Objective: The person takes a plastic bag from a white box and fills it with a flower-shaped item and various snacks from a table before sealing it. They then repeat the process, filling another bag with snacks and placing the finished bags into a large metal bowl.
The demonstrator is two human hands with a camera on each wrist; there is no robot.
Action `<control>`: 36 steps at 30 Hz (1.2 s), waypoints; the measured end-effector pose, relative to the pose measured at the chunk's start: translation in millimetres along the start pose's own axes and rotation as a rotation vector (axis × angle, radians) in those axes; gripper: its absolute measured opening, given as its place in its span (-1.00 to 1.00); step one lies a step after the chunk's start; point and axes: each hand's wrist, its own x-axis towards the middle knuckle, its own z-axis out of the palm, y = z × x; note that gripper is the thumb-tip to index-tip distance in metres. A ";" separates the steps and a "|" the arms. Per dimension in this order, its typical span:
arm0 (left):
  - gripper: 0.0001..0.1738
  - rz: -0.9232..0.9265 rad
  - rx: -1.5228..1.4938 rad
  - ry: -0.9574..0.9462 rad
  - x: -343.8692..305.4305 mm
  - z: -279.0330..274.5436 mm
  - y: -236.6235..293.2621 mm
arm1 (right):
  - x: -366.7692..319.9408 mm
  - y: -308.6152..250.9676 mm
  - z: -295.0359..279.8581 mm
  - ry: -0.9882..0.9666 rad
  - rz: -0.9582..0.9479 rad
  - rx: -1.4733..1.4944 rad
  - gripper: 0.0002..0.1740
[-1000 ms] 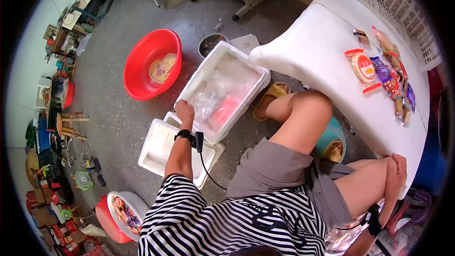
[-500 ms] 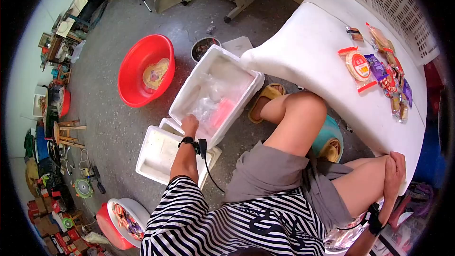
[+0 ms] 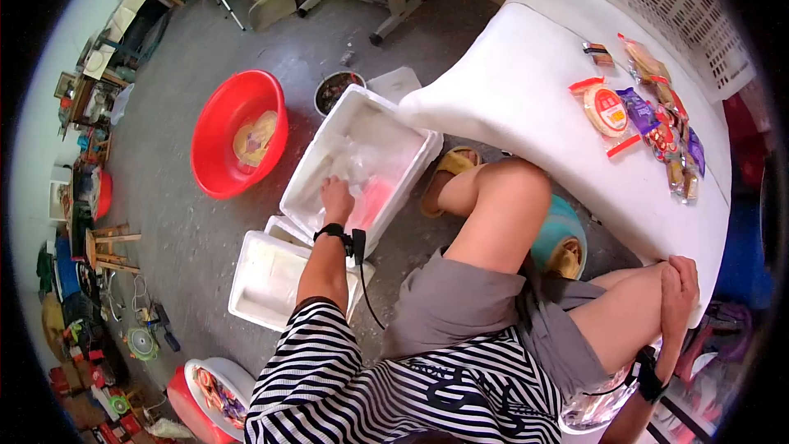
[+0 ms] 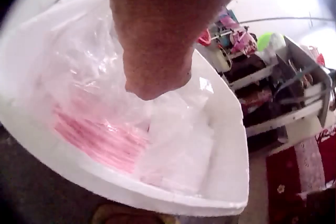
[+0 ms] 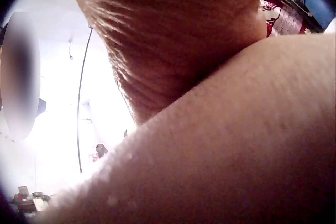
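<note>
Inside the white foam box (image 3: 300,189), my left hand (image 3: 335,197) is over clear plastic bags (image 3: 349,156), beside a pink-red stack (image 3: 374,197). In the left wrist view the back of that hand (image 4: 157,77) hides its fingers above the crumpled clear plastic (image 4: 178,134), with the pink stack (image 4: 100,137) near the box wall (image 4: 228,171). Its fingers look relaxed in the head view; whether they touch the plastic cannot be told. My right hand (image 3: 678,284) rests on the knee, holding nothing visible; skin fills most of the right wrist view.
A red basin (image 3: 215,148) with round yellowish items stands left of the box. A smaller white foam tray (image 3: 246,279) sits nearer me. Packaged snacks (image 3: 608,111) lie on the white-covered table (image 3: 509,66) at right, near a white plastic basket (image 3: 657,0).
My left hand has moved from the box's near left edge inward over the plastic bags. My right hand stays on the knee. The head view has shifted a little.
</note>
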 end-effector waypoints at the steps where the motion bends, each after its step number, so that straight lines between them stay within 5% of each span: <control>1: -0.81 -0.084 -0.062 -0.035 2.1 -5.3 -2.7 | -0.5 0.6 0.0 0.001 -0.006 -0.012 -0.78; 2: -0.81 -0.084 -0.063 -0.029 4.4 -7.2 -8.5 | 0.4 0.9 -0.6 0.002 -0.017 -0.022 -0.78; 5: -0.89 -0.161 -0.886 0.125 21.7 -5.8 -37.9 | 2.2 0.8 -4.4 -0.033 -0.013 0.014 -0.77; 6: -0.89 -0.156 -0.889 0.144 20.5 -28.2 -32.4 | 4.0 0.4 -6.9 -0.018 -0.024 0.020 -0.77; 8: -0.87 -0.152 -1.461 -0.001 2.8 -114.1 -1.6 | 8.0 -1.5 -18.8 -0.180 0.059 0.155 -0.77; 10: -0.87 -0.067 -1.542 -0.007 -14.6 -188.9 34.1 | 16.3 -34.7 -32.5 -0.171 0.185 0.166 -0.75; 16: -0.83 0.439 -1.697 -0.292 -47.7 -324.6 141.7 | 59.6 -122.4 -37.2 -0.365 -0.090 0.698 -0.63; 20: -0.83 0.635 -1.534 -0.440 -68.0 -377.2 222.8 | 98.9 -154.7 1.1 -0.303 -0.255 0.902 -0.51; 26: -0.80 0.700 -1.393 -0.430 -76.3 -396.8 294.8 | 127.3 -137.1 14.6 -0.206 -0.177 1.158 -0.78; 28: -0.84 0.685 -1.440 -0.425 -73.7 -393.8 305.7 | 133.6 -118.8 8.3 0.063 -0.128 1.195 -0.83; 36: -0.82 0.774 -1.544 -0.154 -58.3 -385.4 349.6 | 138.2 -77.7 2.6 0.056 -0.041 1.416 -0.78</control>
